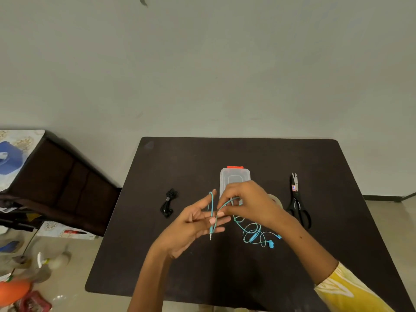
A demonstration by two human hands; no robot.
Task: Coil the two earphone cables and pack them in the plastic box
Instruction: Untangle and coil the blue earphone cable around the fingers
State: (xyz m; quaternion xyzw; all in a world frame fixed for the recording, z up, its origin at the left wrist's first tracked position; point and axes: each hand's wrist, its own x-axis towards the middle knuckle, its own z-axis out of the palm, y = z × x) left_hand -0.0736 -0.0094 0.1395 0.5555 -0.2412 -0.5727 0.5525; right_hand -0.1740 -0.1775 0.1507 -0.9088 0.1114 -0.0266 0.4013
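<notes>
Left hand [191, 224] spread, fingers straight, blue earphone cable [252, 235] looped over them with the plug hanging at 6 o'clock. Right hand [249, 201] pinching the same cable, loose coils trailing on the desk [225, 273] at 5 o'clock. Plastic box [234, 176] shut at 12 o'clock; black earphone cable [168, 203] bundled at 9 o'clock.

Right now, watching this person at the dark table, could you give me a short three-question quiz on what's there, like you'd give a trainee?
1. True or false: the black earphone cable is already bundled and lies apart from both hands.
2. Which hand has the blue earphone cable looped over its straight fingers? A) left hand B) right hand
3. Fill in: on the table, the plastic box has a ___ latch, and the scissors lie to its ___.

Key: 1 true; 2 A; 3 red, right.
</notes>
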